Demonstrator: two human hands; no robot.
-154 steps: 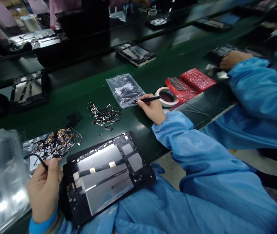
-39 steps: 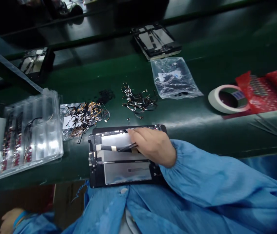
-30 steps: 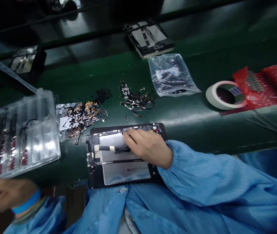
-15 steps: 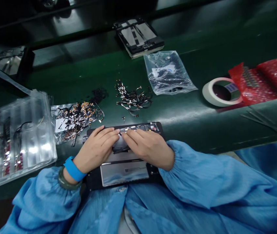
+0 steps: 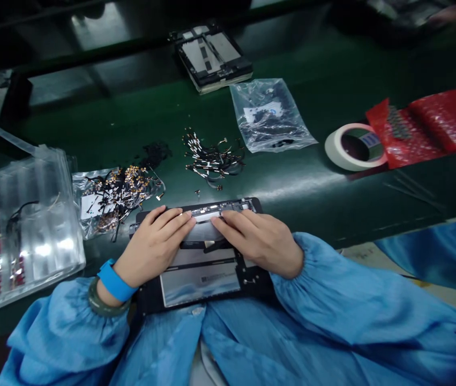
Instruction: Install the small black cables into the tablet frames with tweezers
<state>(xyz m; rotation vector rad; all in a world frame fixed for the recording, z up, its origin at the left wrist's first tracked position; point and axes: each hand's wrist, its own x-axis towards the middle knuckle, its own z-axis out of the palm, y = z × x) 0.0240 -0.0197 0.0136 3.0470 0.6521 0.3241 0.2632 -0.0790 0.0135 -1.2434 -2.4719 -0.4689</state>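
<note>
An opened tablet (image 5: 199, 284) lies in front of me, its black frame, silvery panel and a strip of small circuit parts along the far edge exposed. My left hand (image 5: 159, 238) rests over its left side, fingers close together and tips at the circuit strip. From the right, my right hand (image 5: 254, 238) bends its fingers onto the same strip, fingertips pressed to it. A pale band shows between the two hands. Both thumbs are mostly hidden, and I cannot make out any small part under the fingertips.
Beyond the tablet lie small cables (image 5: 211, 161) and a heap of gold-tipped cables (image 5: 131, 185). A clear compartment tray (image 5: 46, 225) stands left. Farther back are a plastic bag (image 5: 271, 115) and stacked tablet parts (image 5: 214, 56). White tape (image 5: 338, 147) and red bubble wrap (image 5: 442, 120) lie right.
My right hand has shifted right, widening the gap between the fingertips and showing more of the pale band. The left hand stays on the tablet. The whole view has shifted slightly.
</note>
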